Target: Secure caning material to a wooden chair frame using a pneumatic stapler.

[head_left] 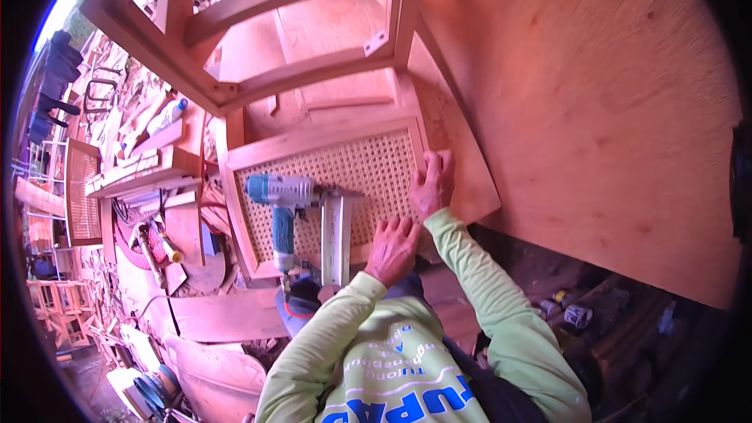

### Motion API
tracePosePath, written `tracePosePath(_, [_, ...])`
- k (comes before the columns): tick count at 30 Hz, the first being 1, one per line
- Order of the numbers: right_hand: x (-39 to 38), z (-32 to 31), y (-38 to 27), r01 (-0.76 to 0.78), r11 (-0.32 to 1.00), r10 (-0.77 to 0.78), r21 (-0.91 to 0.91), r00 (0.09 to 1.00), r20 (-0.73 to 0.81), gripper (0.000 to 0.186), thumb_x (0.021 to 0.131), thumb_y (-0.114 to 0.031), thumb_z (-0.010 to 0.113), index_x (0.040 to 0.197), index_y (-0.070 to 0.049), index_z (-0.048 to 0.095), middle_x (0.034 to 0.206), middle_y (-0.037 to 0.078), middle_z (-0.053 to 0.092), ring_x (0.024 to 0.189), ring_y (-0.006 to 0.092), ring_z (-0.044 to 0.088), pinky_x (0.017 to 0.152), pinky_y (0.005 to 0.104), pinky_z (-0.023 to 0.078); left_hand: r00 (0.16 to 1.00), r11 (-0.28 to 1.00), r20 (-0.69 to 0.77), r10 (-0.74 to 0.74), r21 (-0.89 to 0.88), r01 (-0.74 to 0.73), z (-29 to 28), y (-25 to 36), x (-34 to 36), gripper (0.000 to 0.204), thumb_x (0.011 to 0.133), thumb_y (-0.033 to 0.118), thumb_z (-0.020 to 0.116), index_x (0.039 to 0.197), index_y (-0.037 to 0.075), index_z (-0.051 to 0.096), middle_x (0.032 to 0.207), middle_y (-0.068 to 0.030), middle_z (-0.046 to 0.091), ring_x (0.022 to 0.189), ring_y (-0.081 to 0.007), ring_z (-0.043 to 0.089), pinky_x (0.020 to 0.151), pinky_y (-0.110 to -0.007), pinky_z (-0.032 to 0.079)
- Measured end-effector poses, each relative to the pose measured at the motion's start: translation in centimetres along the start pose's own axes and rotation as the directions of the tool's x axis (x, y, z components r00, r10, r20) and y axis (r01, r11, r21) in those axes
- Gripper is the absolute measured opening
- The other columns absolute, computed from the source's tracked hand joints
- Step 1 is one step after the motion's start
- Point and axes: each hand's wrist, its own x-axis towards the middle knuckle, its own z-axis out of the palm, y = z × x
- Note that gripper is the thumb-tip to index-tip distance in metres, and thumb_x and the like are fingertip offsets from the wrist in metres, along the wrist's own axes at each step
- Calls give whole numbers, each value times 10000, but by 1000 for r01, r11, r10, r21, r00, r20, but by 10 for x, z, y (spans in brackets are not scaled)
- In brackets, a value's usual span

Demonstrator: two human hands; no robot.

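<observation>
Plywood counter (611, 110) fills the right side, with a wooden chair frame (258, 47) lying on it. Both hands press flat and open on the frame's cane panel (345, 172): left hand (394, 249) near, right hand (432, 182) farther. Just left rests a blue nail gun (291, 211), untouched.

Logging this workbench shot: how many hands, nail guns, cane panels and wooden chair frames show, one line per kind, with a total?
Hands: 2, left hand and right hand, both flat on the panel
Nail guns: 1, teal nail gun
Cane panels: 1, cane panel
Wooden chair frames: 1, chair frame
Total: 5
</observation>
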Motion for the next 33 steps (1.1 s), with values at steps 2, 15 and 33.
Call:
tracePosePath(2, [10, 4, 3, -2, 1000, 2, 8, 1000, -5, 379, 760, 39, 691, 1099, -56, 551, 1068, 178, 508, 1027, 398, 568, 843, 486, 495, 1000, 1000, -25, 3, 4, -3, -3, -3, 8, 286, 777, 126, 671, 1045, 42, 615, 977, -129, 577, 965, -326, 577, 798, -472, 439])
tracePosePath(15, [23, -11, -2, -93, 992, 109, -84, 972, 210, 332, 776, -36, 700, 1061, -37, 530, 1064, 218, 580, 994, 428, 618, 835, 529, 529, 999, 999, 30, -32, -23, 33, -2, -3, 6, 191, 796, 134, 686, 957, 68, 608, 958, -110, 581, 972, -308, 576, 828, -446, 438])
tracePosePath(33, [26, -8, 10, 65, 996, -51, -54, 973, 224, 485, 811, -62, 729, 1264, -23, 559, 1081, 205, 553, 980, 417, 616, 832, 506, 531, 996, 996, 35, -77, -41, 79, -4, 1, 12, 214, 806, 137, 685, 1011, 90, 645, 970, -98, 582, 964, -309, 587, 836, -457, 439])
